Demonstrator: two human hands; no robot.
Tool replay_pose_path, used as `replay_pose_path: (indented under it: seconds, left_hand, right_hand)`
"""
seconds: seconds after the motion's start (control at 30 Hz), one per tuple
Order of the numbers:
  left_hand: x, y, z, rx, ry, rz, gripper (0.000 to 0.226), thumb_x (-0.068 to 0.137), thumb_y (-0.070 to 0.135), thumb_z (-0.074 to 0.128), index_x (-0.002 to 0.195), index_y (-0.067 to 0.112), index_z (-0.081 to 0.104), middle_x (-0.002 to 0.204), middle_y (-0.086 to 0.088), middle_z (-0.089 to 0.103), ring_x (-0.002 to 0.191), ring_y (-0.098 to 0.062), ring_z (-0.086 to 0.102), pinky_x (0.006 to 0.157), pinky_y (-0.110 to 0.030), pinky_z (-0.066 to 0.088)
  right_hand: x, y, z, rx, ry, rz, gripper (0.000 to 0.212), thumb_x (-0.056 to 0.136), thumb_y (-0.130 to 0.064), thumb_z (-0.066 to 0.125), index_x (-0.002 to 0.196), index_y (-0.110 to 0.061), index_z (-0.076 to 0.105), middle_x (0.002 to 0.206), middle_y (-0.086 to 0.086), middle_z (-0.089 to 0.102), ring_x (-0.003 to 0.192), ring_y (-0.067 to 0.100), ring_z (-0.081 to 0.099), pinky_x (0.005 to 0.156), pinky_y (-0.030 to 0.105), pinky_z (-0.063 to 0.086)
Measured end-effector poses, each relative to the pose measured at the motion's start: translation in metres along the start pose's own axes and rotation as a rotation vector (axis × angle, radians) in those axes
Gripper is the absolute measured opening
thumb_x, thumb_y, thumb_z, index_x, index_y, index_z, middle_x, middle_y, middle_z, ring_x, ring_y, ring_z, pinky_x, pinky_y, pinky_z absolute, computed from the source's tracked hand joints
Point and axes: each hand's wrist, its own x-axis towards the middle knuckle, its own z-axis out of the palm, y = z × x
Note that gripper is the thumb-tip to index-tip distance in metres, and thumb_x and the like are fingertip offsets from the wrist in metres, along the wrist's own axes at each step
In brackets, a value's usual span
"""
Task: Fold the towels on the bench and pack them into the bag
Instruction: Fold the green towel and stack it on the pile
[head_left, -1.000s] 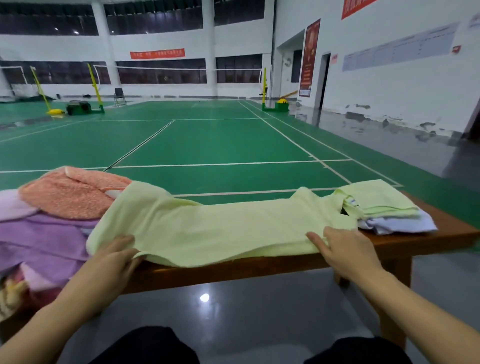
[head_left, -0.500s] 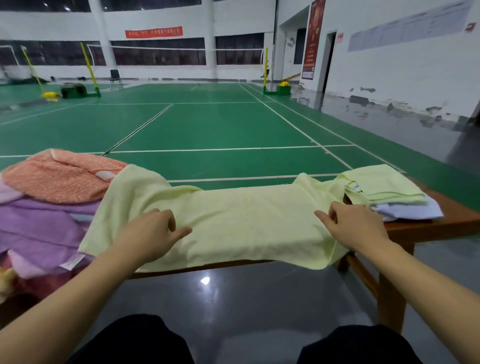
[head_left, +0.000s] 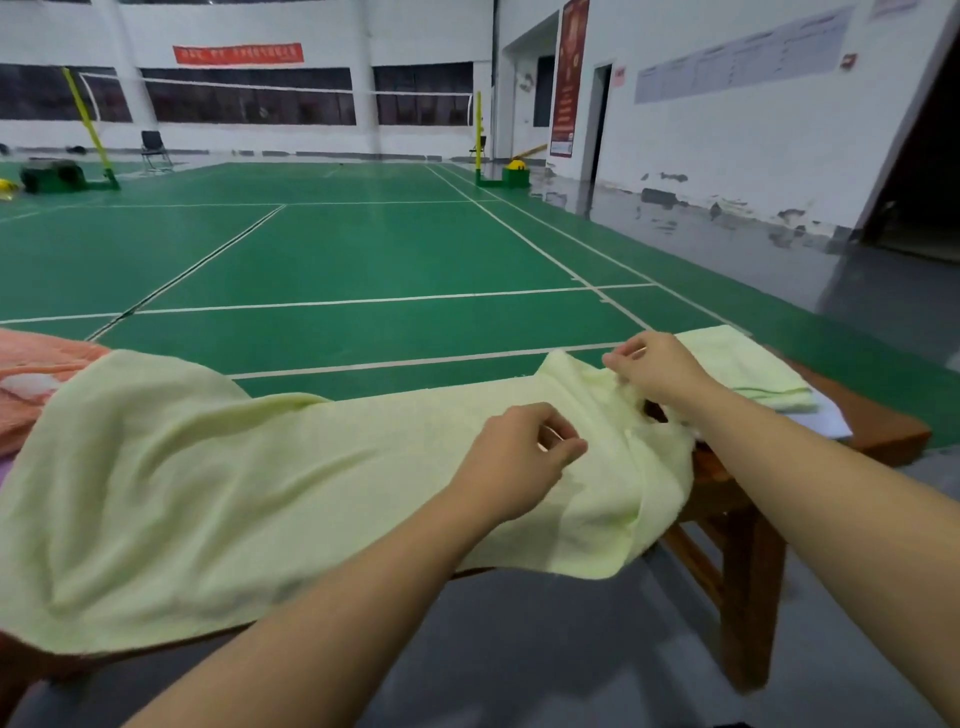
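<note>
Pinching the towel (head_left: 291, 483) on the bench (head_left: 883, 431), the right hand (head_left: 657, 371) grips its far corner; the left hand (head_left: 519, 457) pinches nearer cloth.

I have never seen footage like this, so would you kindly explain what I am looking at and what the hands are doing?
There is no machine here: a camera worn on a person's head looks down at their two bare hands. A long pale yellow-green terry towel lies spread over a brown wooden bench. The left hand and the right hand both pinch its right end. Beside them sits a folded pale green towel; an orange towel lies at the far left. No bag is visible.
</note>
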Motion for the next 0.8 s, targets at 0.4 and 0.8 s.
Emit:
replay_pose_path:
  seconds: [0.4, 0.8]
  left_hand:
    - [0.076, 0.019, 0.094, 0.167, -0.021, -0.105, 0.054, 0.082, 0.064, 0.066, 0.114, 0.021, 0.057, 0.109, 0.000, 0.056, 0.097, -0.025, 0.059, 0.073, -0.037, 0.045]
    - [0.068, 0.004, 0.090, -0.006, 0.032, 0.091, 0.045, 0.097, 0.053, 0.054, 0.077, 0.016, 0.068, 0.074, -0.003, 0.068, 0.074, -0.024, 0.062, 0.067, -0.039, 0.049]
  right_hand:
    - [0.051, 0.015, 0.015, -0.333, -0.025, 0.160, 0.043, 0.085, -0.047, 0.076, 0.077, -0.010, 0.056, 0.066, 0.003, 0.055, 0.059, 0.022, 0.052, 0.053, 0.032, 0.038]
    - [0.056, 0.009, 0.000, 0.249, -0.238, 0.303, 0.048, 0.095, -0.043, 0.067, 0.115, 0.000, 0.064, 0.082, 0.008, 0.068, 0.074, 0.023, 0.061, 0.073, 0.036, 0.054]
